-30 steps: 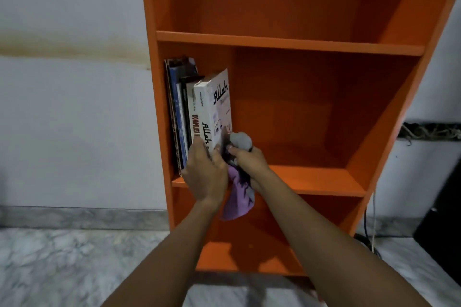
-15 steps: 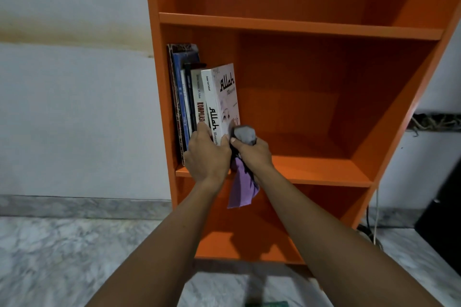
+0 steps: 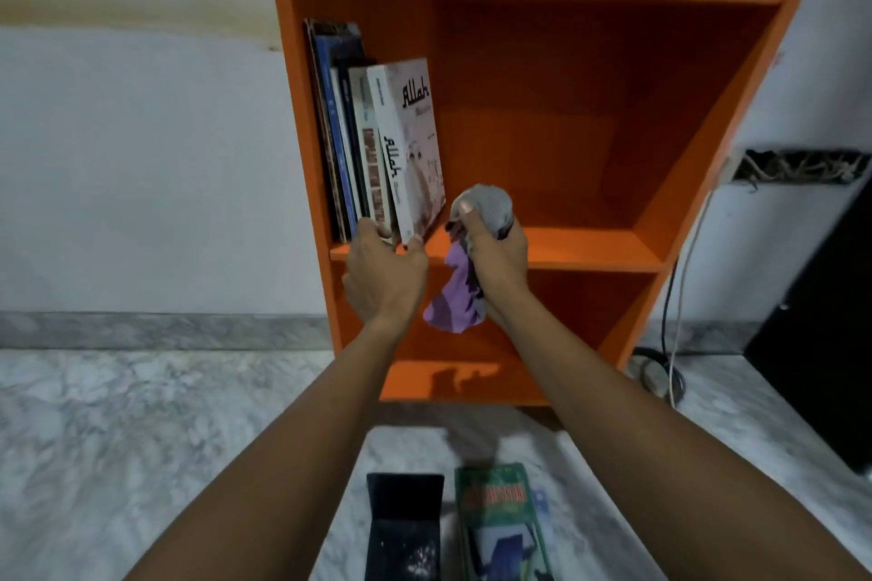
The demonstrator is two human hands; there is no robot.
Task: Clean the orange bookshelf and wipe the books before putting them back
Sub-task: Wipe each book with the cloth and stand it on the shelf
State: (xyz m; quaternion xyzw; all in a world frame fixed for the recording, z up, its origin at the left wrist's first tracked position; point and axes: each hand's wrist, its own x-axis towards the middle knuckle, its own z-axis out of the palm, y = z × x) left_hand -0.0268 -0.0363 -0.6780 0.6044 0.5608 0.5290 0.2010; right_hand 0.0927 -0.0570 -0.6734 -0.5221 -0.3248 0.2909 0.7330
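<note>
The orange bookshelf (image 3: pixel 590 259) stands against the wall. Several books lean upright at the left end of its middle shelf, the outermost a white book (image 3: pixel 415 146) with black lettering. My left hand (image 3: pixel 384 274) is at the foot of that white book, thumb and fingers curled round its bottom corner. My right hand (image 3: pixel 495 250) grips a bunched grey and purple cloth (image 3: pixel 460 297) just right of the book, above the shelf's front edge. A black book (image 3: pixel 405 528) and a green book (image 3: pixel 502 524) lie on the floor below.
The floor (image 3: pixel 141 439) is grey-white marble. Cables (image 3: pixel 674 321) hang down the wall right of the bookshelf to the floor. A black object (image 3: pixel 821 344) stands at the far right. The upper shelf and the right part of the middle shelf hold nothing.
The view has tilted down, bringing the two floor books into sight. Both hands have pulled back slightly from the white book, the right one moving rightward with the cloth.
</note>
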